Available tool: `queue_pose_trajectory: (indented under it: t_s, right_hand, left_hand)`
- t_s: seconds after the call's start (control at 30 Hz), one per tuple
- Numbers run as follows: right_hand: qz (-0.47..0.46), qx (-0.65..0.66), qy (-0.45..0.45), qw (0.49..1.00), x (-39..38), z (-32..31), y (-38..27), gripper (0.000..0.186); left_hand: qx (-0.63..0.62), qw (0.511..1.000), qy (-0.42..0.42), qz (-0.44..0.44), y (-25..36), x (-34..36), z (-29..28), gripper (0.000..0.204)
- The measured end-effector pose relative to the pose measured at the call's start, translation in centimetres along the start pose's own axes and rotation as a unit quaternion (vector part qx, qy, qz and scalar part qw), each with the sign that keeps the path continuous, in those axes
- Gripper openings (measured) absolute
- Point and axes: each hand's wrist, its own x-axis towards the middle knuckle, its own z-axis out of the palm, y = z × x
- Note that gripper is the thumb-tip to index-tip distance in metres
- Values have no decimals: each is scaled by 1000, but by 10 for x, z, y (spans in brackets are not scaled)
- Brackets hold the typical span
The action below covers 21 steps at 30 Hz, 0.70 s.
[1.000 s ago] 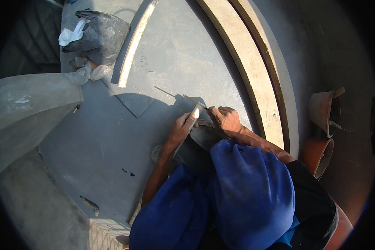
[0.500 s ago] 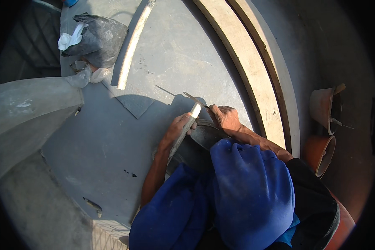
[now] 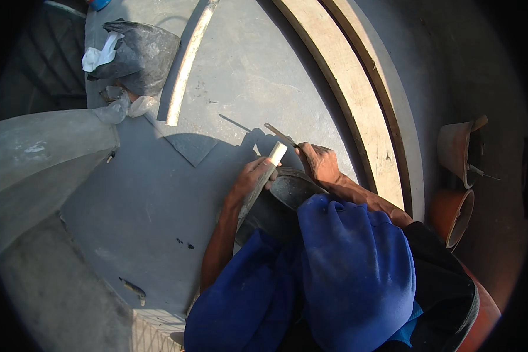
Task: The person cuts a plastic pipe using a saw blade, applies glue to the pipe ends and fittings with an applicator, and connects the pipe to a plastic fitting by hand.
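My left hand (image 3: pixel 256 176) is closed round a wooden strip (image 3: pixel 278 154) whose far end is pale and bare; its length runs back along my forearm. My right hand (image 3: pixel 318 161) grips a narrow flat metal blade (image 3: pixel 280 134) with a rounded tip. The blade points away to the left, just beyond the strip's pale end and seemingly apart from it. The part of the blade inside my fist is hidden. Below my hands, close to my knees, is a dark rounded container (image 3: pixel 296 189) with a dusty inside.
Two long timber beams (image 3: pixel 358 111) lie to the right, with orange-brown buckets (image 3: pixel 452 217) beyond. A pale pole (image 3: pixel 189 64) lies ahead, beside a dark crumpled bucket (image 3: pixel 149 56) with a white cloth. A small tool (image 3: pixel 134 288) is on the floor at lower left.
The blade has moved off the strip's pale end, slightly farther away and to the right, with my right hand. My left hand and the strip have barely shifted.
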Motion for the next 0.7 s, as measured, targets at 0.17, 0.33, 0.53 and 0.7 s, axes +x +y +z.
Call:
queue_pose_trajectory:
  t_s: [0.17, 0.33, 0.53, 0.7]
  right_hand:
    - [17, 6, -24, 1000, 5, 0, -8, 23]
    - [-122, -4, -73, 990, -5, 2, -12, 15]
    - [-94, -15, -36, 995, 0, 11, -10, 19]
    - [-25, 8, 4, 1000, 8, 6, -6, 18]
  left_hand:
    - [-30, 999, -10, -9, -6, 3, -6, 43]
    - [-46, 999, -5, -15, -7, 4, -5, 43]
    - [-48, 999, -13, -13, -3, 2, -5, 44]
    - [-37, 998, -39, -7, -2, 2, -5, 40]
